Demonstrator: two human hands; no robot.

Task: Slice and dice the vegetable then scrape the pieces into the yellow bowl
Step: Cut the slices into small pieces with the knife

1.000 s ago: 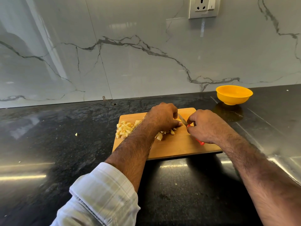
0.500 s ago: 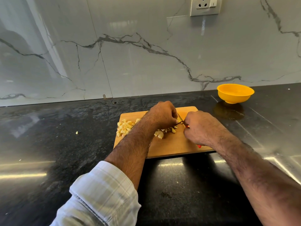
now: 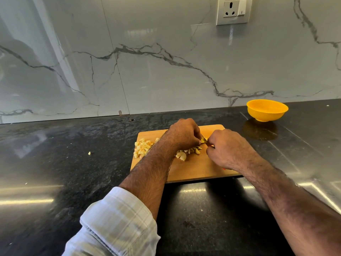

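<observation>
A wooden cutting board [image 3: 195,170] lies on the black counter. A heap of pale diced vegetable pieces [image 3: 142,147] sits at its left end, and more loose pieces [image 3: 186,153] lie mid-board. My left hand [image 3: 184,133] is curled over the vegetable piece [image 3: 203,139] being cut, pinching it at the fingertips. My right hand [image 3: 227,148] grips the red-handled knife [image 3: 205,141]; only a sliver of blade shows between the hands, and a red speck of handle under the wrist. The yellow bowl [image 3: 267,110] stands empty at the back right, off the board.
One stray vegetable piece [image 3: 89,153] lies on the counter left of the board. The marble backsplash with a wall socket [image 3: 234,10] rises behind. The counter front edge is below my forearms.
My right hand has slid left, closer to my left hand, so the knife blade is now almost hidden between them. The camera view shifted slightly.
</observation>
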